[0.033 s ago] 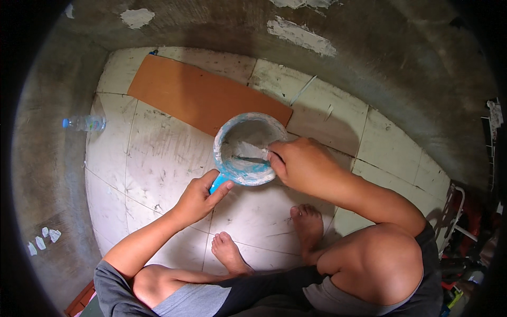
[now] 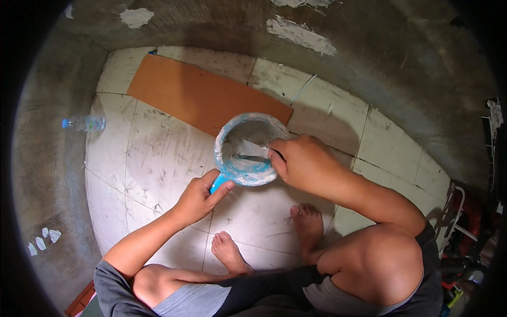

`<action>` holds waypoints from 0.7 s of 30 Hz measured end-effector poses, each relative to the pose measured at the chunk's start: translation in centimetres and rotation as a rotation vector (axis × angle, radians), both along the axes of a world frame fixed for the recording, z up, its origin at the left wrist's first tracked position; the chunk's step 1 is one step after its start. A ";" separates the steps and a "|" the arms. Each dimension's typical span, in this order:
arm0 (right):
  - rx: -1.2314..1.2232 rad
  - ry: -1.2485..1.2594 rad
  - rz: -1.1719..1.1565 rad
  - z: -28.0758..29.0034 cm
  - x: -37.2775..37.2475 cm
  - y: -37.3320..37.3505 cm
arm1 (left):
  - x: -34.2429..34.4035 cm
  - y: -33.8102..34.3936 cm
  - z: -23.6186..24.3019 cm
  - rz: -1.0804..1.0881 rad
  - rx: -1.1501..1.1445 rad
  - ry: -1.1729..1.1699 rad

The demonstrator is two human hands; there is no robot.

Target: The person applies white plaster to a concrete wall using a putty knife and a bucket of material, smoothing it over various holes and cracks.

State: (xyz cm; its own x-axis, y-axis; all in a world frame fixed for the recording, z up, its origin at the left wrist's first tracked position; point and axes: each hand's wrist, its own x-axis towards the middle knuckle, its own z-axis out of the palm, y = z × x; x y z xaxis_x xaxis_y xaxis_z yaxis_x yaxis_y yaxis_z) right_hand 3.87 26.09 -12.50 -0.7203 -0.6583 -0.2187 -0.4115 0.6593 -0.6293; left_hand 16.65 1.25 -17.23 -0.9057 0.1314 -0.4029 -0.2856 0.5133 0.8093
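Note:
A blue dipper (image 2: 222,138), its rim and inside crusted with white putty, is held up over the floor in front of me. My left hand (image 2: 203,194) is closed round its blue handle (image 2: 217,183), thumb on top. At the dipper's right rim, my right hand (image 2: 296,161) pinches a putty-smeared scraper (image 2: 249,148). The flat, whitish blade reaches down inside the dipper, with a dark shadow beneath it. Most of the scraper's grip is hidden by my fingers. Greyish-white putty coats the dipper's inner wall.
Behind the dipper an orange-brown board (image 2: 185,90) lies on the smudged white tiles (image 2: 158,153). A clear plastic bottle (image 2: 87,123) with a blue cap lies by the left wall. White patches (image 2: 301,36) mark the grey far wall (image 2: 222,26). A metal rack (image 2: 458,211) and clutter stand at right.

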 end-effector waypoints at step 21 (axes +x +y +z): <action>-0.226 -0.582 -0.145 -0.7 -1.8 5.3 | -1.0 -0.1 0.9 -0.015 0.037 -0.163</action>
State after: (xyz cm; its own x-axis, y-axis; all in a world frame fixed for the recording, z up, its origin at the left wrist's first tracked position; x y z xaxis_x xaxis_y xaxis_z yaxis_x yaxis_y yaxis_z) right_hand 2.05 31.34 -13.25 -0.6107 -0.6390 -0.4678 0.1224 0.5075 -0.8529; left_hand 15.61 1.17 -16.35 -0.8266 0.1618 -0.5390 -0.4074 0.4887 0.7715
